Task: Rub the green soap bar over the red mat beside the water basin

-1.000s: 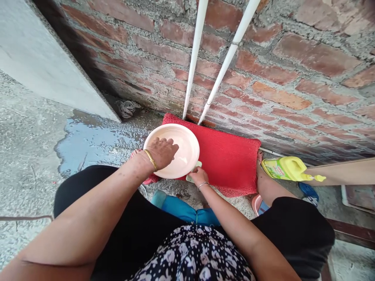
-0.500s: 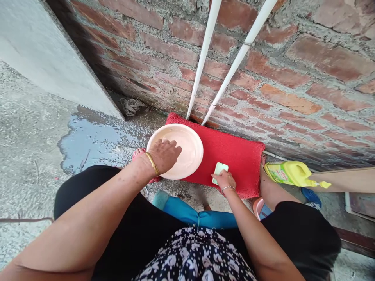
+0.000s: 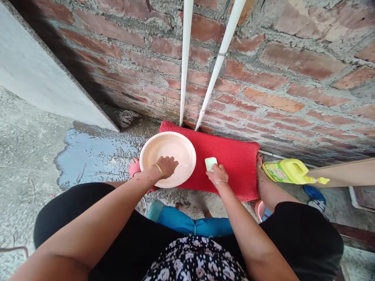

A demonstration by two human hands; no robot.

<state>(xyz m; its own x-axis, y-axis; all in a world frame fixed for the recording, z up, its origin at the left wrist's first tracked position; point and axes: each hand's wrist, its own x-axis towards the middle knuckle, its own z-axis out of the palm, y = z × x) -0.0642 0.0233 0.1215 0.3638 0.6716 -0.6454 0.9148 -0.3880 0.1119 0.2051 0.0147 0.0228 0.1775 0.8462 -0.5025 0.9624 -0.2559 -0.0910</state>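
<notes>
My left hand [image 3: 167, 167] reaches down into the pale pink basin [image 3: 144, 175], its fingertips at the shallow water inside. The fingers are slightly bent and apart, and nothing shows in them. The basin stands on the left part of a red, towel-like covered surface [image 3: 234, 160]. To its right, my right hand [image 3: 218, 174] grips a pale green, rounded flat block [image 3: 210, 163] from the near end and holds it against the red cloth. Whether the block is a brush or a soap bar cannot be made out.
A yellow bottle [image 3: 285, 171] with a spout stands by my right leg. Two white pipes [image 3: 184, 62] run down the brick wall [image 3: 272, 97]. Wet floor [image 3: 90, 152] lies at left, near a leaning slab [image 3: 58, 74]. A blue bundle [image 3: 181, 219] lies in front of me.
My left hand has lowered from above the basin's near rim into it. My right hand has slid the pale green block slightly up and left on the red cloth. The camera view has shifted.
</notes>
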